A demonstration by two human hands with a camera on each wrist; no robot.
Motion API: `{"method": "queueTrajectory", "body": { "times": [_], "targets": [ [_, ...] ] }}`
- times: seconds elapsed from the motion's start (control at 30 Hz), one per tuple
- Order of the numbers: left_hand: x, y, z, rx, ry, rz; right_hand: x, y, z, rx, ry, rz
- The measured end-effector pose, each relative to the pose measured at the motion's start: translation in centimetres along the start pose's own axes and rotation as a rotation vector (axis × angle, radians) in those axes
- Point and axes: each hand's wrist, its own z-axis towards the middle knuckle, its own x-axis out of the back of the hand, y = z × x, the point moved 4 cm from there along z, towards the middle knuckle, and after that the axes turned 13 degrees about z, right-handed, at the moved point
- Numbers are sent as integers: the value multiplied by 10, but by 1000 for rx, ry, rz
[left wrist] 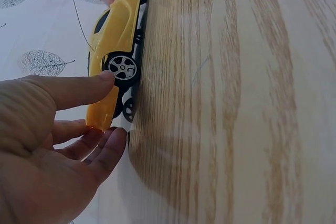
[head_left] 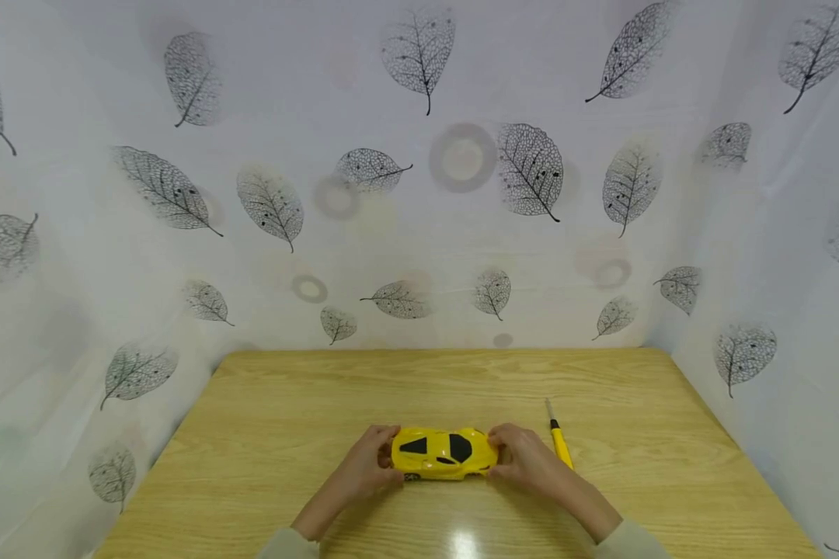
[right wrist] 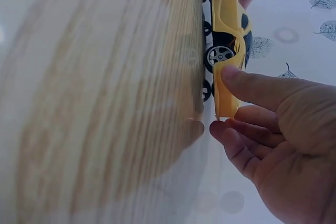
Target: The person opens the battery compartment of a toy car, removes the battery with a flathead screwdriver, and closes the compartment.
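Yellow toy car [head_left: 443,456], upright and lying crosswise at the near middle of the wooden table [head_left: 287,404], held from both ends.
Should the left hand [head_left: 369,463] and right hand [head_left: 526,456] pull or lift unevenly, the car could tip or slip, since smooth bodywork gives each only a thumb-and-finger pinch, left on the rear, right on the front; whether all the wheels [left wrist: 124,68] touch the wood cannot be told. Around this, leaf-patterned sheeting [head_left: 398,252] rises behind and along both sides. Smaller, a yellow-handled screwdriver [head_left: 561,444] lies near the right wrist, shaft pointing away; it stands in the way of any rightward swing, which might knock it rolling.
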Motion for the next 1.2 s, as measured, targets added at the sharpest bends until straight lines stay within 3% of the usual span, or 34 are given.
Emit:
{"method": "queueTrajectory", "body": {
  "times": [1.2],
  "targets": [
    [2, -5, -3, -59, -28, -58, -1, -3, -10, 43, -11, 81]
  ]
}}
